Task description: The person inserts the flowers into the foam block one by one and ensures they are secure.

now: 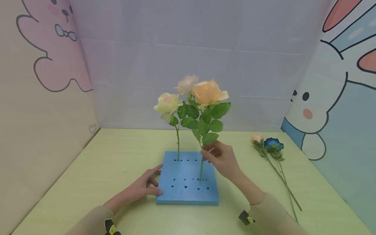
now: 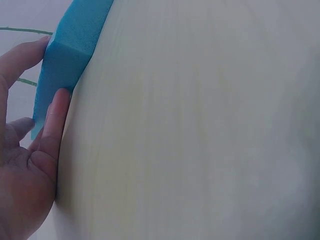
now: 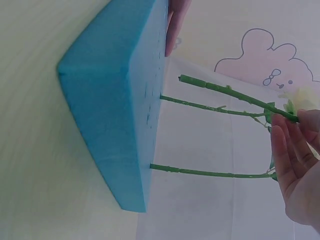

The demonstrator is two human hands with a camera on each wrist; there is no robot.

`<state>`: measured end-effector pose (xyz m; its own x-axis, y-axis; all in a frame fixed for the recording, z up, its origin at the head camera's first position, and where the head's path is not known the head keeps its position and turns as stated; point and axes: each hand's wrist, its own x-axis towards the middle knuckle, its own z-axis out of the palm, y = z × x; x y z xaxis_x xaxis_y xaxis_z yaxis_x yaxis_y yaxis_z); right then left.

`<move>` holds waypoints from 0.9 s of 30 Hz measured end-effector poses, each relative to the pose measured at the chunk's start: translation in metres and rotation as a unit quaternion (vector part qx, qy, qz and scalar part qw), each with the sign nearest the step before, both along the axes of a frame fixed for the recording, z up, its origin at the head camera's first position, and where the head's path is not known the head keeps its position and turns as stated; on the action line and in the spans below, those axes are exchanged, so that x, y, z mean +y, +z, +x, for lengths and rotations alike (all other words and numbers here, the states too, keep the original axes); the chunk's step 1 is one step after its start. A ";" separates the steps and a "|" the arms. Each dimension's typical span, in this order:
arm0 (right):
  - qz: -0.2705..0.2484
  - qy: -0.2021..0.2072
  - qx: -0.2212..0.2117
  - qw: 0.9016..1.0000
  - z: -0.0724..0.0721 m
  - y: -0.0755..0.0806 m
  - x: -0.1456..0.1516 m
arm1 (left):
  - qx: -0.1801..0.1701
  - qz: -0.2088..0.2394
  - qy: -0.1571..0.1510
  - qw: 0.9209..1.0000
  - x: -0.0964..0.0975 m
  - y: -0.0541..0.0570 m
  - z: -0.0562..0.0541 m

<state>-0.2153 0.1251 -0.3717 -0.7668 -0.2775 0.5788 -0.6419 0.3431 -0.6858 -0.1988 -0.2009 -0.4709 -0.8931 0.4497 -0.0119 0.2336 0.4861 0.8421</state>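
Observation:
My right hand (image 1: 221,160) pinches the green stem of a peach rose (image 1: 208,93) held upright over a blue foam board (image 1: 188,171) with rows of holes. In the right wrist view the stem's cut end (image 3: 192,81) is free, apart from the board's face. A cream-yellow rose (image 1: 167,105) stands in a hole at the far left of the board. Behind the peach rose is a pale pink rose (image 1: 186,85); leaves hide most of its stem. My left hand (image 1: 144,186) rests against the board's left side, thumb at the near corner and fingers spread along the edge.
On the right of the pale yellow table (image 1: 123,160) lie a blue rose (image 1: 273,143) and a small peach rose (image 1: 257,138), stems crossing toward the front. A white curtain (image 1: 132,81) hangs behind. Side panels carry cartoon animals.

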 end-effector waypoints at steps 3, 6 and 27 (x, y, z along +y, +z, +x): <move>-0.006 0.013 0.005 1.000 0.000 0.000 -0.010 | 0.000 0.001 0.000 1.000 0.000 0.000 0.001; -0.015 0.024 0.011 1.000 0.001 0.001 -0.018 | 0.000 -0.001 0.002 1.000 0.000 0.001 0.001; -0.022 0.033 0.073 0.997 -0.006 -0.007 -0.068 | -0.004 0.001 0.009 1.000 0.003 0.002 0.002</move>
<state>-0.2210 0.0569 -0.3790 -0.6541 -0.2968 0.6958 -0.7564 0.2680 -0.5967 -0.1967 -0.1978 -0.4689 -0.9009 0.4337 -0.0172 0.2187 0.4879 0.8451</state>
